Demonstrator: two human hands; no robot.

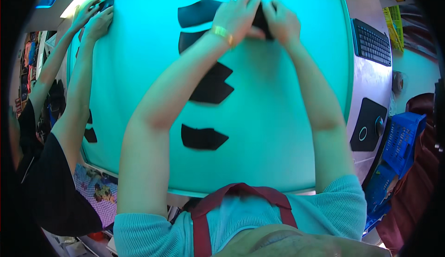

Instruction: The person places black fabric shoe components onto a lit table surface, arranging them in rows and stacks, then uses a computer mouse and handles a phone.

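Both my arms reach to the far side of a brightly lit turquoise table (278,141). A small black cut piece (263,24), perhaps leather, is between my hands. My left hand (236,18), with a gold band on its wrist, grips the piece's left side, fingers at its far end and thumb near its lower edge. On the other side my right hand (282,23) closes on it, fingertips bent. Left of my hands runs a column of similar pointed black pieces, among them one (199,12) close to my left hand, a notched one (213,88) partly under my forearm and the nearest one (204,137).
At the left, a co-worker's hands (95,21) hold another dark piece (107,1) over the same table. Beyond the right edge lie a black keyboard (372,42) and a mouse pad (368,122) with a mouse (379,125). Blue plastic baskets (402,139) stand farther right.
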